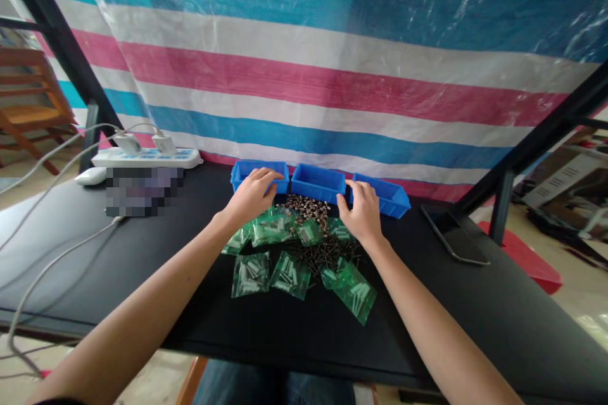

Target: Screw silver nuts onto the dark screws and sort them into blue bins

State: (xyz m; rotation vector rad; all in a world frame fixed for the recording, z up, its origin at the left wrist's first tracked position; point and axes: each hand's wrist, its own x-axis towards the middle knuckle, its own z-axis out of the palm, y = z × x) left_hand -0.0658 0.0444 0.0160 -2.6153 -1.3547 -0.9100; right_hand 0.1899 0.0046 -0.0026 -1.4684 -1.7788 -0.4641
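My left hand is over the front of the left blue bin, thumb apart from its stretched fingers; I see nothing held in it. My right hand is at the left end of the right blue bin, thumb and index apart, with its thumb close to the middle blue bin. Whether its fingertips touch the rim is hard to tell. Between my hands lies a pile of small brownish metal pieces, with dark screws in front. Green plastic bags of pale, tube-like pieces lie around them.
A white power strip with plugged-in chargers stands at the back left, its cables crossing the left of the black table. A white mouse lies beside it. On the right rests a phone. A striped sheet hangs behind the bins.
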